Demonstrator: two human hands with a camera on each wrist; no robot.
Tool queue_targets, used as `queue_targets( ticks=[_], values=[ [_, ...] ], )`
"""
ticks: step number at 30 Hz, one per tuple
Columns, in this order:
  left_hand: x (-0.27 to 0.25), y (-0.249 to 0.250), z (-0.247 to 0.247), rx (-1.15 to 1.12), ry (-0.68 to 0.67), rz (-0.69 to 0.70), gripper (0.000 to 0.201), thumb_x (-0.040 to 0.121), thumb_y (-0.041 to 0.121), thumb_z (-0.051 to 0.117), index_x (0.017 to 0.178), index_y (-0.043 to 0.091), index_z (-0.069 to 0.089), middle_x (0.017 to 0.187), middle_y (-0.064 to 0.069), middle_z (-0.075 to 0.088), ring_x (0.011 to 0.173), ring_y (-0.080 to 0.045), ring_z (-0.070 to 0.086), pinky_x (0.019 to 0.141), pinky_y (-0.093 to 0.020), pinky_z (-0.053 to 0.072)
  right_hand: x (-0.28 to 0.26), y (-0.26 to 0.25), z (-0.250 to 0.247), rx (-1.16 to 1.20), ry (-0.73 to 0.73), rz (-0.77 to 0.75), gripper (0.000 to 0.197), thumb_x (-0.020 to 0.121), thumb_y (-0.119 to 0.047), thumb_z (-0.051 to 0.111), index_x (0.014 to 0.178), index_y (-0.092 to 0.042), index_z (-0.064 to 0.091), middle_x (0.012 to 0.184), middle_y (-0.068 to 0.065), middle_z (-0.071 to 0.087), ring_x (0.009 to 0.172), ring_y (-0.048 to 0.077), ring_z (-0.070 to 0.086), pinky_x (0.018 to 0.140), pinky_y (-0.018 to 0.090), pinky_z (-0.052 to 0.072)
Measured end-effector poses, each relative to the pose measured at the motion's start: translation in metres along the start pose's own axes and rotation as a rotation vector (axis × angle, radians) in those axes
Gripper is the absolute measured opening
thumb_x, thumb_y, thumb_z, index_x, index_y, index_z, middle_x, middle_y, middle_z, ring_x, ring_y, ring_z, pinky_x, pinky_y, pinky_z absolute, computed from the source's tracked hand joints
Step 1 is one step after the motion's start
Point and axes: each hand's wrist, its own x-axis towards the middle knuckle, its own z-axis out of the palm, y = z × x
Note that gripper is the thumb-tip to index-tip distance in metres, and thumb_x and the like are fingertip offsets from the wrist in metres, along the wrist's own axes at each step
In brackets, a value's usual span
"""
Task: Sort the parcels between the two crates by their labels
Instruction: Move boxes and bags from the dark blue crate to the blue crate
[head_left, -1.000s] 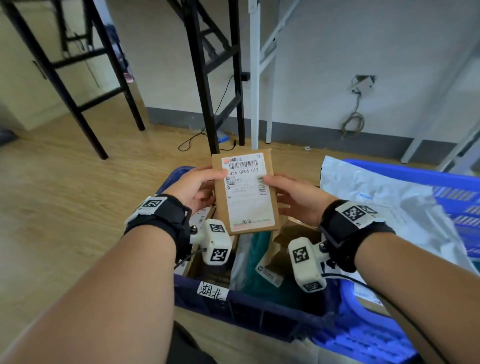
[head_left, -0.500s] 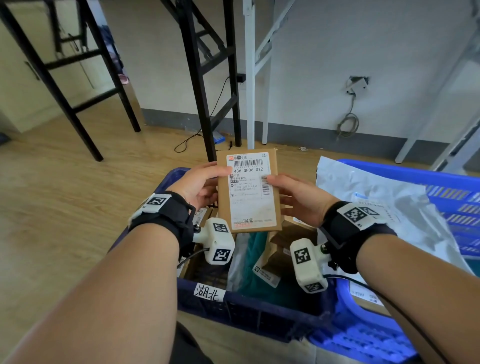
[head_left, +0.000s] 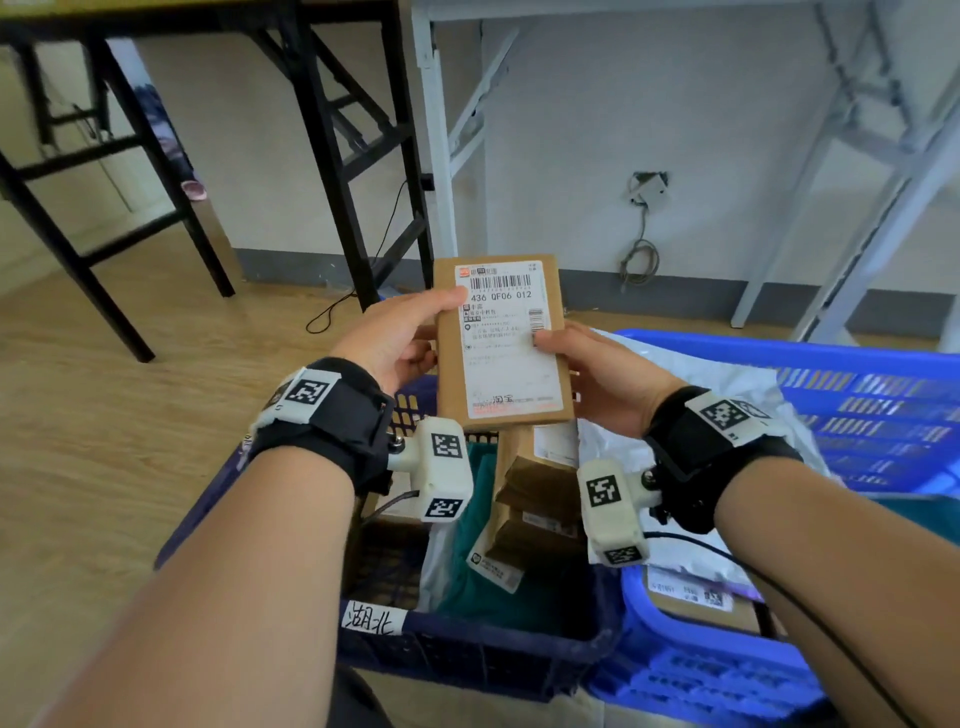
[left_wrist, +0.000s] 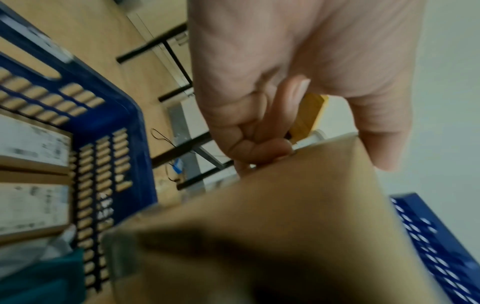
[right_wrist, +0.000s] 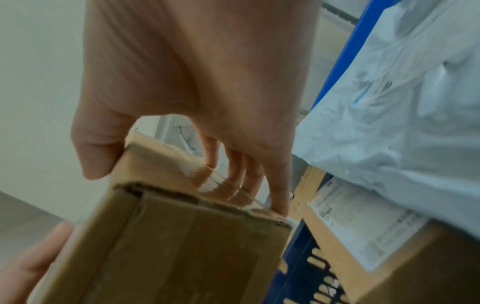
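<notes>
A flat brown cardboard parcel (head_left: 501, 343) with a white shipping label facing me is held up between both hands above the dark blue crate (head_left: 467, 654). My left hand (head_left: 400, 338) grips its left edge, thumb on the label's top corner. My right hand (head_left: 587, 364) grips the right edge, thumb on the front and fingers behind. The left wrist view shows the parcel's brown back (left_wrist: 285, 236) under curled fingers (left_wrist: 259, 148). The right wrist view shows the parcel's end (right_wrist: 182, 236) pinched by the thumb and fingers (right_wrist: 249, 176).
The dark blue crate carries a handwritten tag (head_left: 375, 618) and holds brown boxes (head_left: 540, 509) and a green bag (head_left: 493, 587). The brighter blue crate (head_left: 857, 395) on the right holds a white plastic mailer (head_left: 727, 384) and a labelled box (head_left: 696, 597). Black and white table legs stand behind.
Both hands have raised the parcel a little and the head has tilted up, showing more of the tables. The grip is unchanged.
</notes>
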Motion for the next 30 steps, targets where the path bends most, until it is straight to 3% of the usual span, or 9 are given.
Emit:
queue_targets(
  ticks=[2, 5, 7, 10, 16, 19, 22, 25, 30],
  values=[
    [0.004, 0.003, 0.017, 0.011, -0.037, 0.008, 0.035, 0.085, 0.037, 0.068, 0.113, 0.018, 0.065, 0.097, 0.001, 0.075, 0.065, -0.007, 0.063, 0.062, -0.021, 0.047, -0.01, -0.007, -0.016, -0.001, 0.037, -0.015, 0.044, 0.078, -0.033, 0.066, 0.122, -0.027, 0.06, 0.114, 0.005, 0.068, 0.096, 0.021, 0.065, 0.071, 0.033, 0.054],
    [0.008, 0.003, 0.052, 0.006, -0.121, 0.012, 0.036, 0.086, 0.038, 0.067, 0.114, 0.017, 0.066, 0.103, 0.0, 0.074, 0.049, -0.006, 0.042, 0.053, -0.016, 0.045, -0.028, -0.016, -0.044, 0.019, 0.152, -0.028, 0.036, 0.077, -0.029, 0.065, 0.112, -0.025, 0.066, 0.114, 0.007, 0.068, 0.105, 0.029, 0.062, 0.085, 0.039, 0.055],
    [0.01, 0.0, 0.08, 0.001, -0.181, 0.01, 0.038, 0.086, 0.039, 0.067, 0.116, 0.016, 0.066, 0.107, -0.001, 0.073, 0.046, -0.006, 0.036, 0.05, -0.016, 0.045, -0.042, -0.02, -0.065, 0.047, 0.243, -0.021, 0.049, 0.067, -0.032, 0.07, 0.114, -0.02, 0.067, 0.127, 0.013, 0.062, 0.12, 0.034, 0.057, 0.103, 0.05, 0.044],
    [0.01, -0.006, 0.122, 0.029, -0.266, 0.009, 0.037, 0.085, 0.04, 0.067, 0.116, 0.018, 0.067, 0.113, -0.001, 0.071, 0.055, -0.009, 0.041, 0.048, -0.017, 0.044, -0.068, -0.025, -0.1, 0.062, 0.362, -0.016, 0.065, 0.057, -0.036, 0.072, 0.118, -0.016, 0.065, 0.133, 0.016, 0.057, 0.125, 0.035, 0.052, 0.107, 0.055, 0.038],
    [0.004, -0.026, 0.204, 0.106, -0.416, 0.016, 0.033, 0.089, 0.03, 0.066, 0.119, 0.016, 0.063, 0.116, -0.006, 0.067, 0.056, -0.012, 0.053, 0.07, -0.03, 0.056, -0.121, -0.017, -0.17, 0.042, 0.564, -0.002, 0.03, 0.079, -0.031, 0.066, 0.105, -0.016, 0.067, 0.117, 0.015, 0.067, 0.11, 0.033, 0.063, 0.099, 0.048, 0.048],
    [0.002, -0.035, 0.232, 0.094, -0.419, 0.004, 0.034, 0.089, 0.029, 0.066, 0.121, 0.017, 0.06, 0.115, -0.007, 0.066, 0.061, -0.014, 0.06, 0.067, -0.029, 0.057, -0.144, -0.013, -0.205, 0.041, 0.716, 0.002, 0.015, 0.087, -0.03, 0.06, 0.097, -0.019, 0.064, 0.089, 0.006, 0.063, 0.08, 0.023, 0.06, 0.063, 0.033, 0.047],
    [0.004, -0.045, 0.243, 0.127, -0.424, -0.012, 0.03, 0.09, 0.026, 0.065, 0.118, 0.017, 0.061, 0.118, -0.009, 0.065, 0.063, -0.015, 0.062, 0.067, -0.028, 0.058, -0.16, 0.005, -0.245, -0.101, 0.967, 0.039, 0.046, 0.078, -0.034, 0.069, 0.119, -0.019, 0.057, 0.092, 0.002, 0.061, 0.071, 0.018, 0.057, 0.056, 0.024, 0.046],
    [0.008, -0.052, 0.241, 0.16, -0.424, -0.035, 0.022, 0.089, 0.026, 0.066, 0.109, 0.018, 0.063, 0.119, -0.012, 0.066, 0.065, -0.015, 0.062, 0.065, -0.026, 0.058, -0.174, 0.032, -0.275, -0.374, 1.189, 0.149, 0.075, 0.069, -0.035, 0.078, 0.134, -0.019, 0.043, 0.12, 0.005, 0.06, 0.1, 0.023, 0.061, 0.084, 0.033, 0.051],
    [0.015, -0.055, 0.232, 0.177, -0.38, -0.051, 0.022, 0.089, 0.025, 0.067, 0.109, 0.017, 0.064, 0.113, -0.01, 0.069, 0.07, -0.016, 0.062, 0.072, -0.028, 0.056, -0.185, 0.079, -0.294, -0.855, 1.06, 0.589, 0.096, 0.059, -0.048, 0.08, 0.138, -0.017, 0.035, 0.135, 0.019, 0.047, 0.122, 0.033, 0.05, 0.1, 0.039, 0.042]
  ],
)
